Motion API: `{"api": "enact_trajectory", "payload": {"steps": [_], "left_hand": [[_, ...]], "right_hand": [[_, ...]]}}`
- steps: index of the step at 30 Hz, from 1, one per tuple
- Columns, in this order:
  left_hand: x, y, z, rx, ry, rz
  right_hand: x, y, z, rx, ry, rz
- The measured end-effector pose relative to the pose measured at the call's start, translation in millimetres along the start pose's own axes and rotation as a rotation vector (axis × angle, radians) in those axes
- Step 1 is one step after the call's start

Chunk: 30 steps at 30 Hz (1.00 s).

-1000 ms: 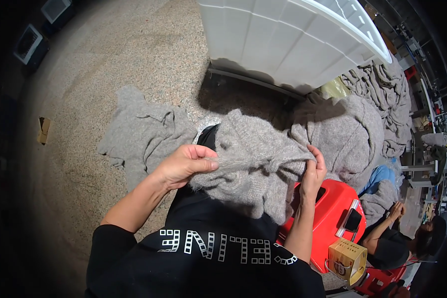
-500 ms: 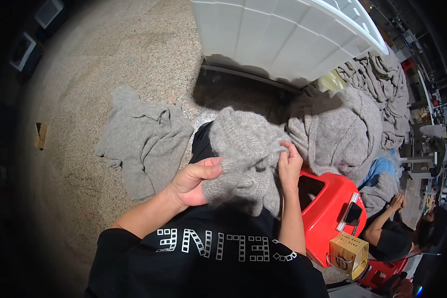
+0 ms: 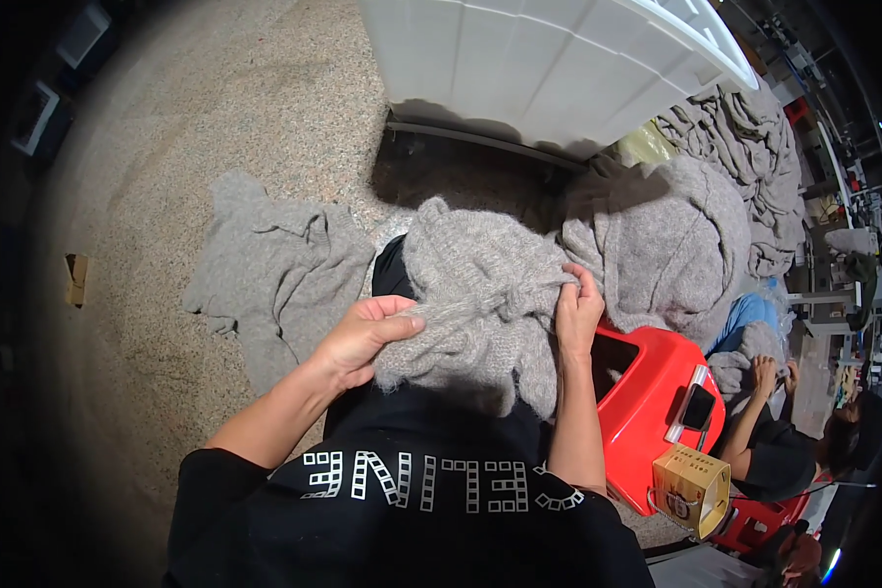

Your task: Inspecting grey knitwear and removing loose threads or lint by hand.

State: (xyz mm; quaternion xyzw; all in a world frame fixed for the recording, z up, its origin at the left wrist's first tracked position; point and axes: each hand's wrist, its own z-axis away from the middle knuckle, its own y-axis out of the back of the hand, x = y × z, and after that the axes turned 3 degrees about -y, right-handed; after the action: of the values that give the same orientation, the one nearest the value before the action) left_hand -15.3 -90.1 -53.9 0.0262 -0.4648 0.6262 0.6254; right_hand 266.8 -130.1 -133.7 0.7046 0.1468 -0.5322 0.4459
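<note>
A fuzzy grey knit garment (image 3: 470, 265) lies bunched over my lap, stretched between both hands. My left hand (image 3: 363, 338) pinches its left edge, thumb on top and fingers beneath. At the garment's right edge, my right hand (image 3: 576, 309) grips a bit of the knit between thumb and fingers. Folds and a gathered ridge run across the fabric between the two hands. On the floor to the left, a second grey knit garment (image 3: 265, 274) is spread out flat and rumpled.
A big white plastic bin (image 3: 519, 69) stands ahead. Heaped grey knitwear (image 3: 666, 245) lies to the right, beside a red plastic stool (image 3: 647, 392) carrying a phone (image 3: 698, 407). Near it is a yellow carton (image 3: 691, 485). Another person (image 3: 794, 441) sits at far right, handling grey fabric.
My left hand has shifted left and slightly up, drawing the garment wider. The fabric between my hands is more spread out, showing its folds. The other person's hands have moved up onto fabric.
</note>
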Motion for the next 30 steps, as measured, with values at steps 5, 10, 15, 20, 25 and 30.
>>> {"api": "enact_trajectory", "payload": {"steps": [5, 10, 15, 20, 25, 30], "left_hand": [[-4.3, 3.9, -4.0, 0.021, -0.029, 0.106], [-10.4, -1.7, -2.4, -0.306, -0.012, 0.491], [-14.3, -11.5, -2.1, -0.517, 0.032, 0.7], [-10.8, -21.0, -1.5, -0.61, 0.064, 0.788], [-9.7, -16.4, -6.0, -0.551, 0.093, 0.731], [-17.3, -9.5, -3.4, -0.595, 0.128, 0.716]], "right_hand": [[-5.2, -0.1, 0.7, 0.004, 0.017, 0.006], [-2.0, -5.3, 4.4, -0.026, 0.0, 0.17], [-2.0, -13.8, 5.6, -0.023, 0.085, 0.196], [-13.3, -15.8, 9.2, -0.07, 0.069, 0.213], [-14.6, -16.2, 12.0, -0.055, 0.109, 0.259], [-5.0, -18.6, 9.5, -0.046, 0.179, 0.247]]}}
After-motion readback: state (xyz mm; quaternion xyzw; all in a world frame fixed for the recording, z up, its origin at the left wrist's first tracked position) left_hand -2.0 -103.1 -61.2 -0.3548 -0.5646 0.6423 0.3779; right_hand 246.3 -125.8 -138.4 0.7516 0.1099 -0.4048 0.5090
